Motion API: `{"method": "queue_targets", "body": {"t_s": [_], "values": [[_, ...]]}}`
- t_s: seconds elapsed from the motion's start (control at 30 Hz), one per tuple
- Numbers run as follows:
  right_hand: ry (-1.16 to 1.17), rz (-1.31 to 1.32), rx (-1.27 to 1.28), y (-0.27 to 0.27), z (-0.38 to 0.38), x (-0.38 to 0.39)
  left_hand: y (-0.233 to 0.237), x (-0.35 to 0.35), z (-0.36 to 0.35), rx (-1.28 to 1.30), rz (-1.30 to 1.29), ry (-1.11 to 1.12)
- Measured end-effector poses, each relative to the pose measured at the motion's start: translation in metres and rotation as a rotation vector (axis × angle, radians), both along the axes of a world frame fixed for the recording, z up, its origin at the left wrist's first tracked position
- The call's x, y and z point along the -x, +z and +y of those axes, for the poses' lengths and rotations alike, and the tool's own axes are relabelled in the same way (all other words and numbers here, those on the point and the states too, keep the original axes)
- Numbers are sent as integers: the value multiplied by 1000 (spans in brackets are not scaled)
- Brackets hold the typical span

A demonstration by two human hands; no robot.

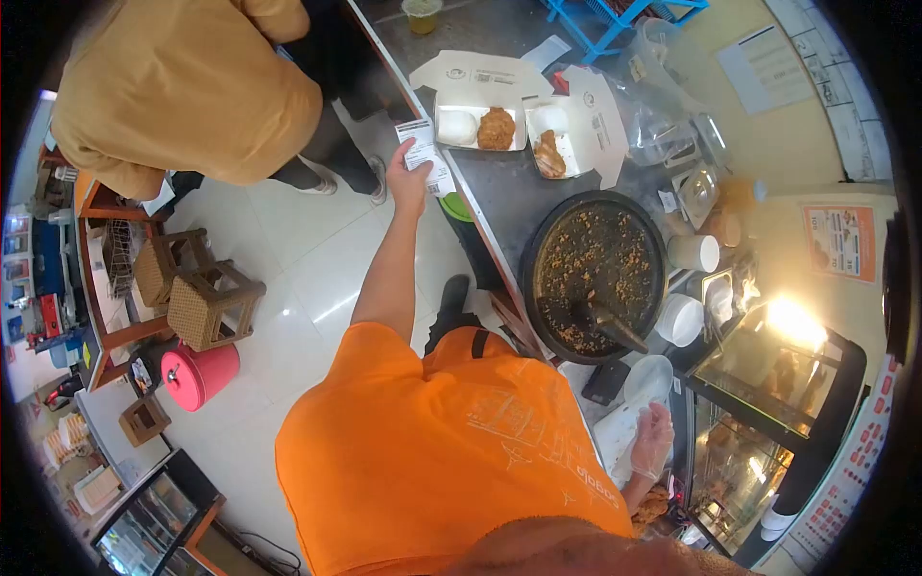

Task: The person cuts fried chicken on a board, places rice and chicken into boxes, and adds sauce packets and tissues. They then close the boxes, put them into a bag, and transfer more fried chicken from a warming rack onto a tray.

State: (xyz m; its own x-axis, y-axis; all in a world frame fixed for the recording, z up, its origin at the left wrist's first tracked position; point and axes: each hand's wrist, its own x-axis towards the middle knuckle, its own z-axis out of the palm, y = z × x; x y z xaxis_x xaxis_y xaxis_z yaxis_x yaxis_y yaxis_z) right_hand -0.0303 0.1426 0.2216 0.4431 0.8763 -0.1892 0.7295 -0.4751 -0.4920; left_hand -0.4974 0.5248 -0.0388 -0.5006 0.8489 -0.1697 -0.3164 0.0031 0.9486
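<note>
Orange shirt (423, 442): nearest, beside the bench's (490, 192) left edge.
Right hand (653, 442): clear-gloved, fingers bent, over the near end – whether gripping anything, I cannot tell.
Dark mortar (531, 278): near the left edge; crumbs and pestle (618, 327) inside.
Left hand (408, 180): pinched on the printed slip (432, 154) – at that same edge.
Open boxes (480, 73): just beyond, holding fried chicken (497, 128).

Well lit; blown out at lamp (795, 324) beyond right hand (653, 442); glinting on floor (336, 303) below left hand (409, 179); bowed, black-edged
</note>
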Motion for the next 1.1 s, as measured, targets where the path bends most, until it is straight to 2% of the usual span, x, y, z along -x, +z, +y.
{"method": "queue_targets", "body": {"t_s": [0.13,0.17,0.23,0.33,0.43,0.53,0.63,0.67,0.77,0.87,0.97,1.1], "values": [[-46,69,84,-8,1,-7,-32,2,2,145,149,-98],[-60,72,96,-9,2,-8,-38,3,6,163,186,-61],[4,2,50,-9,1,-11,-13,0,6,212,263,11],[-7,6,43,-16,-2,-17,-16,8,15,117,35,123],[-13,-24,69,-12,1,-12,-10,9,16,-86,-153,146],[9,-41,110,-8,11,-3,-18,8,20,-139,-231,194],[0,-26,133,-14,8,-8,-47,0,21,128,213,87],[-13,-21,132,-16,7,-12,-51,-2,22,125,288,109],[-36,-7,121,-6,10,-7,-21,-8,15,131,339,130],[-59,53,106,-24,-2,-21,-21,-8,16,77,460,71],[-42,39,140,-3,14,3,-22,-6,20,103,437,85],[-93,83,179,-7,11,0,-27,-8,24,88,423,37]]}}
